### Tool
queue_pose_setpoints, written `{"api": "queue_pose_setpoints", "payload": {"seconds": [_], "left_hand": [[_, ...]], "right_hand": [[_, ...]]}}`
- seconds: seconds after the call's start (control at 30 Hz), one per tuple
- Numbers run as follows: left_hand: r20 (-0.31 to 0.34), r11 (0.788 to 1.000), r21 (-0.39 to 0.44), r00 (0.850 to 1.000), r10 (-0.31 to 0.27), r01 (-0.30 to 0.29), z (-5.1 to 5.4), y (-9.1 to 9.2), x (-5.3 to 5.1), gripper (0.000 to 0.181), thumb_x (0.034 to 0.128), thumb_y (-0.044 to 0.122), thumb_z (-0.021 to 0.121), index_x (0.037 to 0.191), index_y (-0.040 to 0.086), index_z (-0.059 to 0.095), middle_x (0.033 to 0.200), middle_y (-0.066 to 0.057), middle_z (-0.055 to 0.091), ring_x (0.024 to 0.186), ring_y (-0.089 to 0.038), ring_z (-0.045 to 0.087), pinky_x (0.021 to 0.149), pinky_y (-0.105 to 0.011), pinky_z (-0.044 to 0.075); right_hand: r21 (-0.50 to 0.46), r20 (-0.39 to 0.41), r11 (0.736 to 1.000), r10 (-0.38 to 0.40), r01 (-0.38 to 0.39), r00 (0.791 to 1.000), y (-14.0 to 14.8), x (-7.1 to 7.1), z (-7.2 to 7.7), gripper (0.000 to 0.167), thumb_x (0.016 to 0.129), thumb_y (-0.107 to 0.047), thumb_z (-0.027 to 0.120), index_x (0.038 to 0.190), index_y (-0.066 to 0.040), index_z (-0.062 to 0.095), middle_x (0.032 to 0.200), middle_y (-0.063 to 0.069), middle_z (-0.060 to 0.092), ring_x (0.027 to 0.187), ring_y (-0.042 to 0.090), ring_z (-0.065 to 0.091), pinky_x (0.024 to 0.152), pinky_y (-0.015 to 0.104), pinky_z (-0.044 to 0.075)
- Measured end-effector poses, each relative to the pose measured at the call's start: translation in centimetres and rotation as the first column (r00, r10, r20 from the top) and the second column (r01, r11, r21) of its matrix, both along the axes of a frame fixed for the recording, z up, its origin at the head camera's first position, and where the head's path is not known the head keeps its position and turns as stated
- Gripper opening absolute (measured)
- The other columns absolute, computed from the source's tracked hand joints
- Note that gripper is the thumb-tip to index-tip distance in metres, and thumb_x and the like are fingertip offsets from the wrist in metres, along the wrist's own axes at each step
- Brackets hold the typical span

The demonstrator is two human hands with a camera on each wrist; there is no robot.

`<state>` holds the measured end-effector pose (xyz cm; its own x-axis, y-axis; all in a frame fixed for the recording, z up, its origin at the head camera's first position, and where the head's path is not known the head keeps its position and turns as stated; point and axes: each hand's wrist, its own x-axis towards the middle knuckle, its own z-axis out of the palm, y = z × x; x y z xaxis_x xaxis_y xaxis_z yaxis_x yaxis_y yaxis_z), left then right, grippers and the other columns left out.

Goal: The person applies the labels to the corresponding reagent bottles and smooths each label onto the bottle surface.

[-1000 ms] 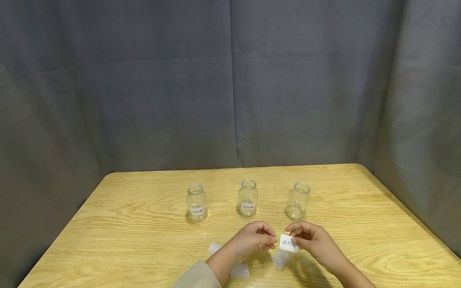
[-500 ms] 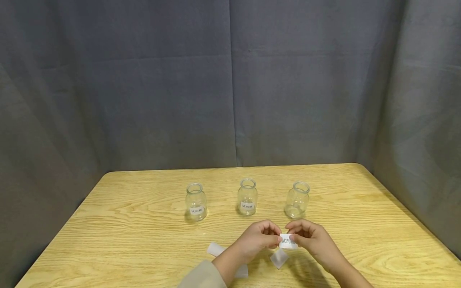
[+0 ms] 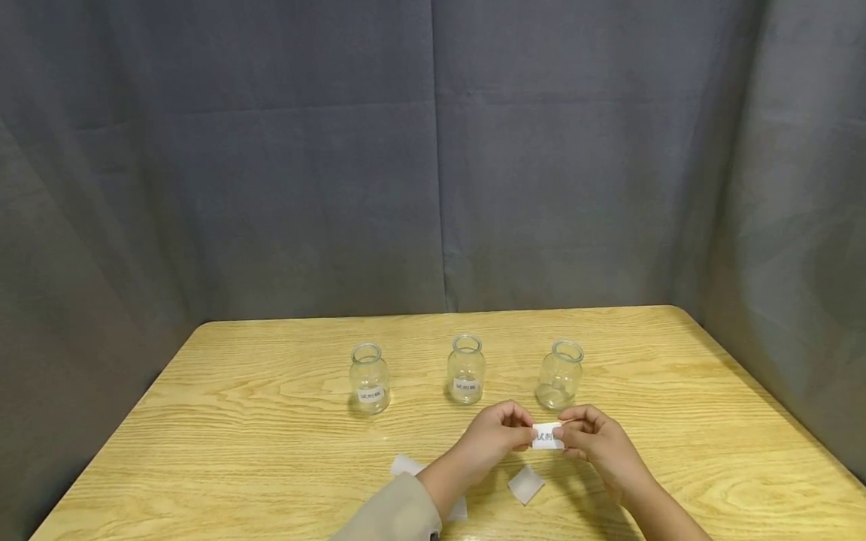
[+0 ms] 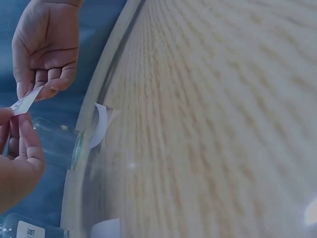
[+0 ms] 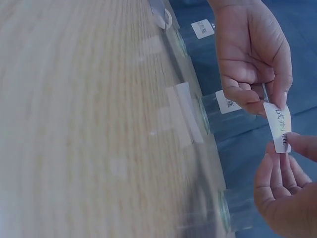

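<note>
A white label sticker [image 3: 547, 436] with printed characters is stretched between my two hands. My left hand [image 3: 492, 438] pinches its left end between thumb and fingers, and my right hand [image 3: 604, 448] pinches the right end. In the right wrist view the label [image 5: 278, 126] hangs tilted between both sets of fingertips. Just behind the hands stands an unlabelled glass jar [image 3: 560, 374], upright with an open mouth. The middle jar [image 3: 466, 367] and the left jar [image 3: 368, 376] each carry a similar label low on the front.
A square of pale backing paper [image 3: 525, 485] lies on the wooden table [image 3: 237, 436] below the hands. Another pale strip [image 3: 406, 464] lies left of the left forearm, and a third piece [image 3: 458, 509] is partly covered by it. Grey curtains [image 3: 304, 165] surround the table.
My left hand has come right and taken hold of the label's left end, which only the right hand held at first. Both hands have then shifted slightly forward toward the right jar.
</note>
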<state>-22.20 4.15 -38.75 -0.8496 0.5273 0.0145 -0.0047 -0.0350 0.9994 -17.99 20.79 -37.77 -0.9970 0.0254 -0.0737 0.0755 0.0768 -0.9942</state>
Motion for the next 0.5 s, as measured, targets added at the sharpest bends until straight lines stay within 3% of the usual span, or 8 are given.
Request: {"api": "queue_pose_setpoints", "payload": {"seconds": [0.17, 0.3, 0.5], "left_hand": [[-0.037, 0.999, -0.035, 0.999, 0.036, -0.037, -0.4, 0.8, -0.7, 0.007, 0.0783, 0.001, 0.058, 0.084, 0.000, 0.055, 0.072, 0.001, 0.051, 0.067, -0.009, 0.050, 0.063, -0.022, 0.045], [-0.052, 0.994, -0.048, 0.994, 0.092, -0.095, -0.7, 1.7, -1.3, 0.005, 0.0768, -0.001, 0.059, 0.080, 0.001, 0.055, 0.070, 0.001, 0.051, 0.064, -0.009, 0.049, 0.060, -0.022, 0.045], [-0.117, 0.976, -0.096, 0.975, 0.186, -0.198, -0.8, 3.2, -2.0, 0.008, 0.0759, -0.002, 0.061, 0.075, 0.004, 0.056, 0.067, 0.003, 0.051, 0.061, -0.007, 0.047, 0.053, -0.019, 0.041]], "right_hand": [[-0.034, 0.030, 0.999, -0.015, 0.016, 0.999, 0.5, -0.7, -0.4, 0.023, 0.079, -0.002, 0.057, 0.096, 0.008, 0.046, 0.082, 0.006, 0.051, 0.074, 0.016, 0.051, 0.068, 0.028, 0.047], [-0.008, 0.036, 1.000, -0.017, 0.017, 0.999, 0.9, -1.1, -0.5, 0.015, 0.080, -0.001, 0.057, 0.089, 0.005, 0.047, 0.083, 0.007, 0.050, 0.076, 0.017, 0.051, 0.069, 0.027, 0.046], [0.041, 0.008, 0.997, -0.061, 0.060, 0.998, 1.9, -2.1, -0.4, 0.012, 0.080, -0.004, 0.058, 0.086, 0.003, 0.050, 0.082, 0.003, 0.051, 0.075, 0.015, 0.051, 0.070, 0.029, 0.047]]}}
